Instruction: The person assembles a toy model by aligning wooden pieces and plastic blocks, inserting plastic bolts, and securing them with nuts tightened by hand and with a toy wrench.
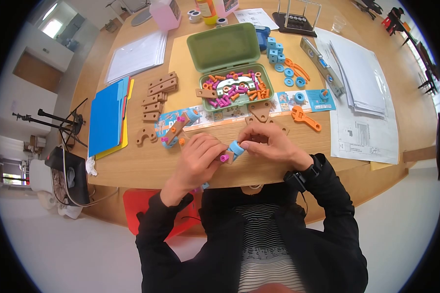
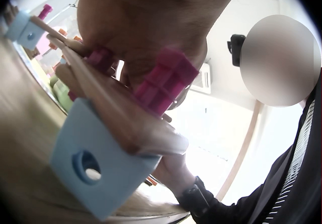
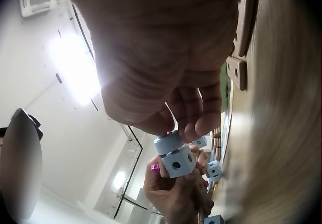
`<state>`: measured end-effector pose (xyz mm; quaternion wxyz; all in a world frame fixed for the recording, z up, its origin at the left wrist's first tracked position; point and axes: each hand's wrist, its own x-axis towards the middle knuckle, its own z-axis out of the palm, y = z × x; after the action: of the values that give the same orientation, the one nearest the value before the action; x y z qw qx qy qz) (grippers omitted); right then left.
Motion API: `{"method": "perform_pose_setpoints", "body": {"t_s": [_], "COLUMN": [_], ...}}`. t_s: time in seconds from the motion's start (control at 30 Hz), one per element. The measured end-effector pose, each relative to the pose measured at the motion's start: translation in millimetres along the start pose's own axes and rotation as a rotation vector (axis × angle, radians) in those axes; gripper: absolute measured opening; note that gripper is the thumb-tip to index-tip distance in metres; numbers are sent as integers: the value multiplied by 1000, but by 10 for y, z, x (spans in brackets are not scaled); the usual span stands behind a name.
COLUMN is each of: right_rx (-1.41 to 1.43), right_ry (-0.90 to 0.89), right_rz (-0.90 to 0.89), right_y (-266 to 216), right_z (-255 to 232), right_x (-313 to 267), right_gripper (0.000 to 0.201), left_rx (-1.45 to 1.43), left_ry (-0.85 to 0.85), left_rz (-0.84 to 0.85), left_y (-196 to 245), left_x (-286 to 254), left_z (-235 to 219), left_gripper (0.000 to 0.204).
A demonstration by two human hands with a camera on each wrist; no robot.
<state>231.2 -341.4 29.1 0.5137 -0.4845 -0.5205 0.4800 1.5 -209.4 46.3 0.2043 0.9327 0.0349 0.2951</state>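
In the head view my left hand (image 1: pixel 199 157) grips a brown toy strip (image 1: pixel 231 154) with a purple bolt (image 1: pixel 224 158) in it. A light blue cube (image 3: pixel 179 162) sits at this end of the strip, and a blue wheel (image 1: pixel 236 147) lies against the cube. My right hand (image 1: pixel 271 143) pinches at the wheel with thumb and fingertips; its other fingers are curled. At the near end, seen in the left wrist view, another blue cube (image 2: pixel 100 158) is fixed under the strip by a purple bolt (image 2: pixel 167 80). The left palm hides the strip's middle.
A green box (image 1: pixel 234 93) full of purple and orange bolts stands open ahead. Left of it lie brown strips (image 1: pixel 156 95) and another built piece (image 1: pixel 178 129). An orange wrench (image 1: pixel 306 118), blue wheels (image 1: pixel 289 73), pliers (image 1: pixel 298 69) and papers (image 1: pixel 359 78) lie rightward.
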Motion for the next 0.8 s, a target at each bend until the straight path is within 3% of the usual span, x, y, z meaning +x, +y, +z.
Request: {"method": "perform_pose_setpoints", "body": {"t_s": [0.37, 0.57, 0.73, 0.8], "right_rx": [-210, 52, -151, -181], "right_ry": [1, 91, 15, -18], "right_rz": [-67, 16, -175, -129], "right_y": [75, -76, -17, 92], "right_z": [-11, 12, -14, -109], "right_x": [16, -18, -25, -25], "right_gripper": [12, 18, 24, 24], "left_rx": [-23, -7, -13, -12], "left_ry": [-2, 32, 51, 52], "left_rz": [11, -2, -10, -11], "left_y": [16, 13, 3, 1], "left_x": [1, 10, 13, 11], "left_z": [15, 0, -22, -29], "left_gripper": [41, 42, 43, 44]}}
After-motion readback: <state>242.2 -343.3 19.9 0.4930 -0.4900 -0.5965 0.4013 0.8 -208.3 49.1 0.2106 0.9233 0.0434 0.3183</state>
